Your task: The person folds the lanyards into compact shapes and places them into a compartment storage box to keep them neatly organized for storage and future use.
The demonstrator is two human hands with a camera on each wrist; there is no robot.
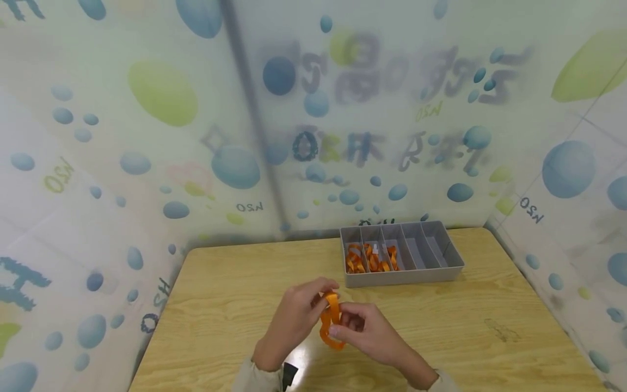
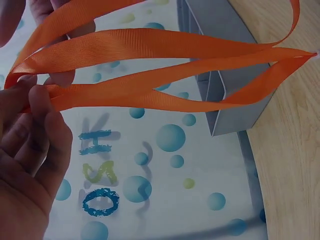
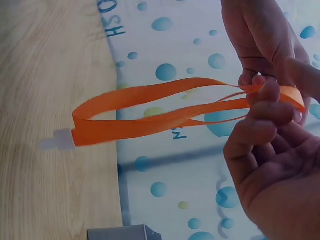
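Both hands hold an orange ribbon lanyard (image 1: pixel 334 310) above the table, near its front middle. My left hand (image 1: pixel 296 313) grips the folded upper part of the band between thumb and fingers. Close by on the right, my right hand (image 1: pixel 367 329) pinches the same band, its fingers curled. In the left wrist view, the lanyard (image 2: pixel 125 44) stretches away from the left hand (image 2: pixel 32 145) in several strands. A white plastic clip (image 3: pixel 59 139) ends the loop hanging away from the hands in the right wrist view, where the right hand (image 3: pixel 280 160) is nearest.
A grey divided tray (image 1: pixel 401 276) stands at the back of the wooden table (image 1: pixel 235 283), beyond the hands. More orange lanyards (image 1: pixel 355 262) lie in its three left compartments. Printed sheets (image 1: pixel 313 179) with blue bubbles enclose the table's back and sides.
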